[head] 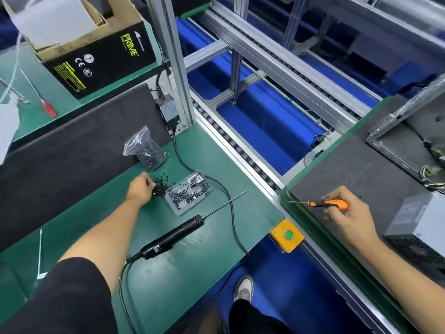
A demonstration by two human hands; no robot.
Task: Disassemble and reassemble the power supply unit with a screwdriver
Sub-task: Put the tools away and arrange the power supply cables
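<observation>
Left hand [140, 188] at the loose screws [160, 188], right hand [346, 211] holding the screwdriver [330, 203].
Left fingers curl onto the pile; whether they pinch one, cannot tell. Right fingers wrap the orange handle. The supply [419, 227] sits at the hand's 3 o'clock.

Def a factory assembly line / electronics workshop: green ESD-type bench mats [79, 220] left & right, aluminium-frame roller conveyor [269, 75] running between them, corded electric screwdriver [173, 235] near left, tray of small black screws [189, 192], yellow box w/ green push button [287, 235].
</observation>
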